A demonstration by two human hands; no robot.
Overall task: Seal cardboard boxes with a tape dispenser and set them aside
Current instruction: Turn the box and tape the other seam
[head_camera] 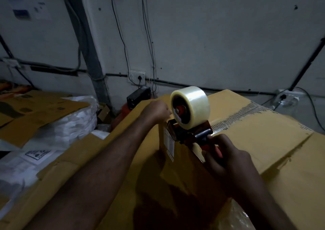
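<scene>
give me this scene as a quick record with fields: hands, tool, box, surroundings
left hand: curled at the cardboard box edge beside the tape roll; hold unclear
right hand: grips the tape dispenser handle
tape dispenser: red, resting on the cardboard box
cardboard box: flaps closed, white label by the dispenser
surroundings: flattened cardboard, white bags at left

Tape dispenser [190, 122] on the box [255, 138], left hand [156, 111] just left of it, flattened cardboard [35, 110] far left, wall behind.

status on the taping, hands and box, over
Right hand grips tape dispenser handle. Left hand against cardboard box beside tape roll, grip unclear. Dispenser on box top; nothing in its path.
</scene>
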